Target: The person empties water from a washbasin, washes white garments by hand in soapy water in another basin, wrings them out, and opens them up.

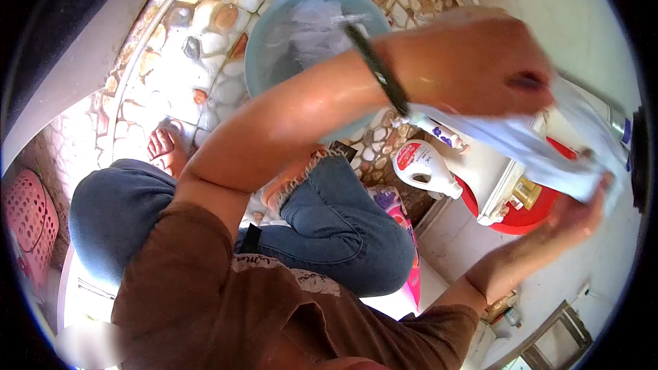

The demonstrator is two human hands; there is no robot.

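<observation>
My left hand (pixel 480 62), with a dark band on its wrist, is a closed fist around a wet, light blue cloth (pixel 521 147). The cloth stretches down and to the right to my right hand (pixel 582 216), whose somewhat blurred fingers are closed on its other end. Both hands are raised at the right side of the view. Behind my left forearm, a blue basin (pixel 257 55) on the floor holds water and whitish fabric (pixel 315 34).
A white bottle with a red label (pixel 421 164) stands below the cloth, near a red basin (pixel 510 226) and a white ledge (pixel 504 192). A pink perforated basket (pixel 31 212) is at the far left. The floor (pixel 219 41) is pebbled.
</observation>
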